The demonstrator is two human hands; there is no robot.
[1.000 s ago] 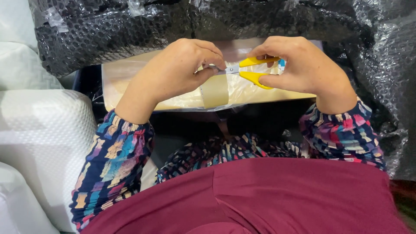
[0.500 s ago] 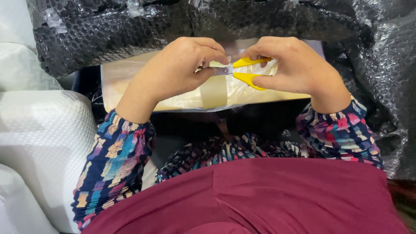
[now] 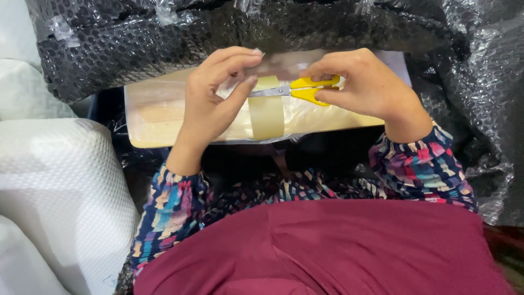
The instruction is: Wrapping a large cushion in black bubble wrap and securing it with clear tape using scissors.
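Black bubble wrap [image 3: 136, 49]: drapes the top and right. White bubble-wrap roll [image 3: 60, 186]: lower left. Clear plastic-wrapped packet [image 3: 164, 117]: centre, banded by tan tape strip [image 3: 266, 112]. Left hand [image 3: 210, 101]: fingers pinching the tape (at its upper end). Right hand [image 3: 363, 87]: fingers clamped on yellow-handled scissors [image 3: 297, 90], blades at the tape.

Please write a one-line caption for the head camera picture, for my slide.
Right hand holds yellow-handled scissors at a tape strip pinched by the left hand.

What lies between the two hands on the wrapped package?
In the head view, the scissors' blades and a tape strip lie between left hand and right hand.
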